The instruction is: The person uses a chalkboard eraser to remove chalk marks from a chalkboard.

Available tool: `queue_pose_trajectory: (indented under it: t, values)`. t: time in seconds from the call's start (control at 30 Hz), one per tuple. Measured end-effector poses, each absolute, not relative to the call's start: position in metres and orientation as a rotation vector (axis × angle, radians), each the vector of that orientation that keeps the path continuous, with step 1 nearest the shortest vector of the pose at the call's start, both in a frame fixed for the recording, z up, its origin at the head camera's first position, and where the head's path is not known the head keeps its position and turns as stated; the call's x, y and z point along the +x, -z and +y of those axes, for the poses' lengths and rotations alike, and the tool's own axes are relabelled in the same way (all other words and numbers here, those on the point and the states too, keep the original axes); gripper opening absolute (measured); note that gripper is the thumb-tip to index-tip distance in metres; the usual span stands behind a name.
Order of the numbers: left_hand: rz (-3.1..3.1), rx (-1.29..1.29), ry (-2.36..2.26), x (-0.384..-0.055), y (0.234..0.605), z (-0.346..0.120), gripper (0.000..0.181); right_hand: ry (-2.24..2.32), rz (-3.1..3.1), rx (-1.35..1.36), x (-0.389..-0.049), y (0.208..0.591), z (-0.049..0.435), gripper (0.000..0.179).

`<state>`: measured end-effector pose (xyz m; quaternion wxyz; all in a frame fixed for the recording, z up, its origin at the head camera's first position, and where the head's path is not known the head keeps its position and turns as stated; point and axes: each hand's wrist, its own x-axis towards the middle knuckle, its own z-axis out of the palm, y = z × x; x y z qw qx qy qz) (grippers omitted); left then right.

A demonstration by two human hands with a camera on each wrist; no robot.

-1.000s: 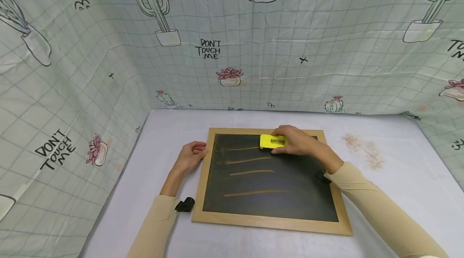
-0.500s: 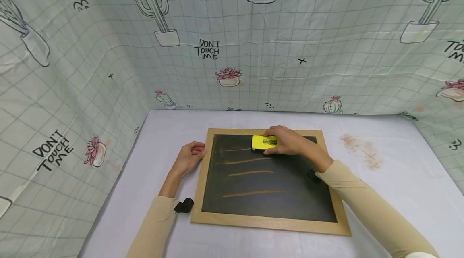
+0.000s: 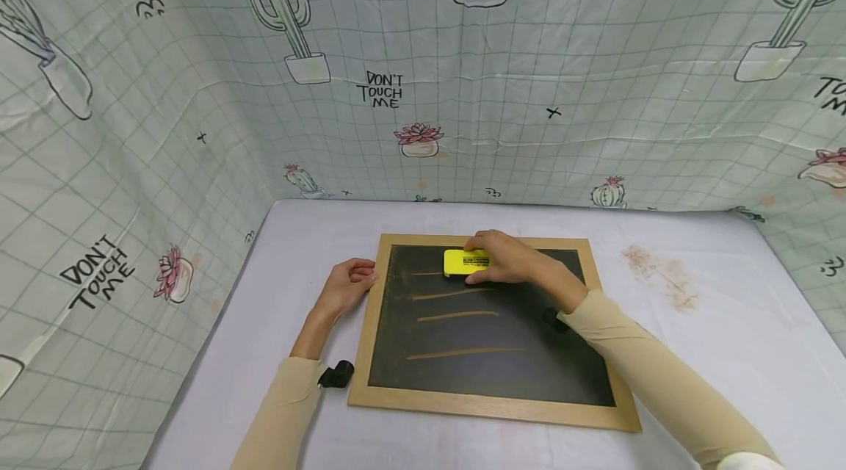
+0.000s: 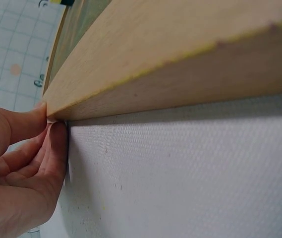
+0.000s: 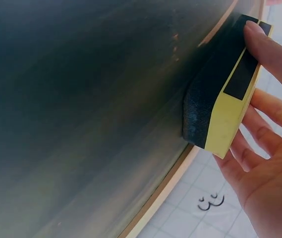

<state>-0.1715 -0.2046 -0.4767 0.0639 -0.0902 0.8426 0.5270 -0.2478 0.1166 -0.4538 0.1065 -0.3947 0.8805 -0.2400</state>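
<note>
A chalkboard [image 3: 562, 374] with a light wooden frame lies flat, with several orange-brown chalk lines on its left half. My right hand [image 3: 509, 258] grips a yellow board eraser [image 3: 461, 262] against the upper part of the board, over the top line. The right wrist view shows the eraser's dark felt [image 5: 197, 116] on the dark surface, the thumb on one side and fingers along the other. At the left edge of the frame [image 4: 145, 74], my left hand [image 4: 22, 188] holds on, its thumb at the upper edge and bent fingers below it.
A white cloth [image 3: 297, 235] covers the table. Brownish chalk smudges [image 3: 661, 275] mark it right of the board. Behind and to the left hangs a grid-patterned curtain [image 3: 548, 51] with cactus drawings. Small black wrist cameras [image 3: 337, 374] sit at the cuffs.
My right hand has slid the eraser leftward along the top chalk line, and less of that line shows. The left hand and the chalkboard have stayed in place.
</note>
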Motion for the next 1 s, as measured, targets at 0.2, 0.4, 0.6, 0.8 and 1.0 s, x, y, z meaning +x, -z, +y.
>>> queue_pose_trajectory:
  t: [0.2,0.4,0.6,0.8,1.0]
  values:
    - [2.543,-0.275,-1.588,-0.171,0.477,-0.205,0.031,0.691,2.581,-1.195,-0.248,0.452,0.105,0.054]
    - [2.534,-0.255,-1.606,-0.17,0.476,-0.205,0.029,0.672,2.545,-1.196,-0.249,0.452,0.092,0.057]
    - [2.523,-0.26,-1.613,-0.17,0.477,-0.205,0.03,0.645,2.529,-1.185,-0.247,0.45,0.078,0.058]
    - [2.518,-0.265,-1.61,-0.171,0.476,-0.204,0.031,0.637,2.525,-1.234,-0.247,0.45,0.063,0.057]
    - [2.524,-0.278,-1.597,-0.172,0.478,-0.206,0.031,0.629,2.514,-1.287,-0.248,0.451,0.049,0.055]
